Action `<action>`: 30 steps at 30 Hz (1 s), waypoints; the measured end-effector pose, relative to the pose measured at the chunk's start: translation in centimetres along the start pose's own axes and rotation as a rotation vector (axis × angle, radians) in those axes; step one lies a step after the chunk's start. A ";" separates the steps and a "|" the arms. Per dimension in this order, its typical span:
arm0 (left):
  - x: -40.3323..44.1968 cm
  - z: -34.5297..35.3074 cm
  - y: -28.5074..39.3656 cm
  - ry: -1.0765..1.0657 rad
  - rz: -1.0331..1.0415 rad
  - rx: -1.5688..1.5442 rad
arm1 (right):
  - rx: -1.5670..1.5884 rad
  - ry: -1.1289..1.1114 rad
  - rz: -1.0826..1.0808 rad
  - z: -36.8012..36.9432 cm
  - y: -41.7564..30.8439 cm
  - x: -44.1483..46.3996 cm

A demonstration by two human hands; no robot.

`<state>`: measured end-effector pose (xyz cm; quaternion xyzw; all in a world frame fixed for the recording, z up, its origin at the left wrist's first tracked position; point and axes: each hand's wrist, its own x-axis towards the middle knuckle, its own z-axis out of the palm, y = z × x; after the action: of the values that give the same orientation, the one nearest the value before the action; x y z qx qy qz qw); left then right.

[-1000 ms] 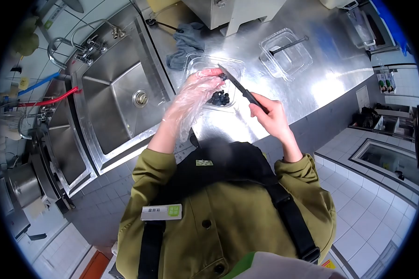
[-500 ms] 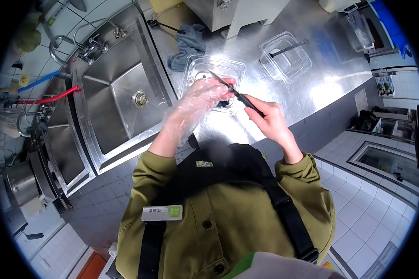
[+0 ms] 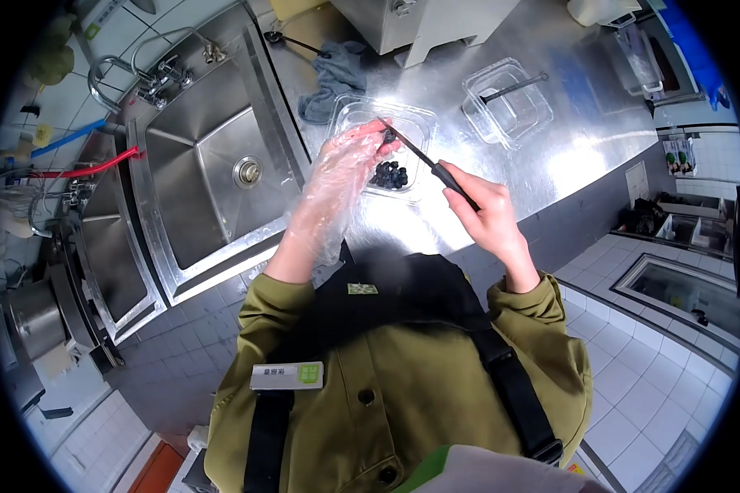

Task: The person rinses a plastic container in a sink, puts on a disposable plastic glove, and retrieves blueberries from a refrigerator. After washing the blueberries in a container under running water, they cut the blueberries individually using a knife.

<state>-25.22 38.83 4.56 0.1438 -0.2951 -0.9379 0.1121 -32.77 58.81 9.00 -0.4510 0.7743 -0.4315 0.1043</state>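
My left hand (image 3: 349,160), in a clear plastic glove, pinches a small dark fruit (image 3: 389,136) over a clear square container (image 3: 423,123). Several dark round fruits (image 3: 389,175) lie in the container's near part. Bare of any glove, my right hand (image 3: 485,205) is closed round the black handle of a small knife (image 3: 446,175). The knife's blade points up and to the left, its tip close to the pinched fruit and my left fingertips.
A blue-grey cloth (image 3: 335,80) lies behind the container. To the right stands another clear container (image 3: 510,103) with a long-handled tool (image 3: 514,87) across it. The steel sink (image 3: 214,164) is at left, and a metal appliance (image 3: 423,25) stands at the back.
Since half a second ago, my left hand has drawn back up and left from over the fruits, which show again. The blade has come away from the glove's palm side.
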 end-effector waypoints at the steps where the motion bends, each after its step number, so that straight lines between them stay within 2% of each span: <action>1: 0.0 -0.1 -0.1 -0.012 0.024 -0.007 | -0.004 -0.010 0.011 0.1 -0.1 0.1; 3: -0.1 -0.1 -0.2 -0.016 0.043 -0.018 | -0.015 -0.030 0.034 0.1 -0.4 0.2; 6: -0.1 0.1 0.0 0.000 0.031 -0.014 | -0.082 0.041 -0.088 0.8 0.4 0.2; 9: -0.1 0.1 -0.2 0.011 0.007 0.025 | -0.305 0.000 -0.038 1.4 0.1 0.1; 11: -0.2 0.2 -0.4 0.016 -0.044 0.067 | -0.303 0.011 -0.051 2.1 0.3 0.5; 19: 3.2 -1.0 -1.3 -0.041 0.090 0.047 | -0.099 0.116 -0.096 3.9 2.4 4.2; 20: 3.3 -0.4 -1.2 -0.059 0.117 0.050 | -0.073 0.012 0.007 3.3 1.8 4.6; 23: 3.9 0.4 -0.9 -0.011 0.100 0.111 | 0.383 -0.156 0.344 3.1 1.8 5.2; 26: 4.8 -2.4 -1.1 -0.052 0.070 0.197 | 0.483 -0.171 0.463 1.9 1.7 4.9; 29: 5.3 -4.1 -0.7 -0.100 0.119 0.813 | 0.432 -0.004 0.378 1.1 4.1 3.4; 30: 5.0 -3.4 -0.9 -0.004 0.060 1.113 | 0.428 0.022 0.383 0.8 4.3 2.9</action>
<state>-28.86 36.29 0.38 0.1711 -0.7500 -0.6374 0.0453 -36.62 56.97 5.95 -0.2594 0.7378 -0.5624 0.2685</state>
